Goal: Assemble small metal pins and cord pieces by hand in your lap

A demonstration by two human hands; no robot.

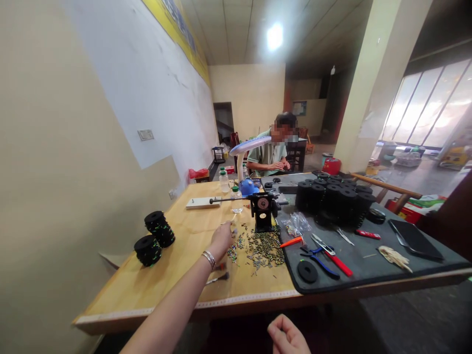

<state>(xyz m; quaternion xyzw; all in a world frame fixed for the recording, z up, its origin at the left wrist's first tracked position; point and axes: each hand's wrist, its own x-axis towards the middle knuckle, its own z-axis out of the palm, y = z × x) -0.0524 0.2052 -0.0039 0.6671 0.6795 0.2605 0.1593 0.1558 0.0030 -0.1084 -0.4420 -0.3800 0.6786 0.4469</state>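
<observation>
My left hand (222, 238), with bracelets at the wrist, reaches over the wooden tabletop. Its fingers are pressed together; what they hold, if anything, I cannot make out. Beside it lie many small coloured pieces (240, 241) and a spread of small dark and brassy pieces (267, 246). A lidded clear jar (236, 202) stands just beyond the fingertips. To their right is a black winding device (262, 216) with a long rod. My right hand (288, 337) hovers in front of the table's near edge, fingers curled in a pinch; any thing inside is hidden.
Black spools (159, 229) stand at the left, and more black spools (334, 196) crowd the grey mat (354, 260). Pliers (320, 260), scissors (334, 255) and an orange-handled tool (291, 242) lie there. A blue-based lamp (248, 187) stands behind. A person (263, 157) sits beyond.
</observation>
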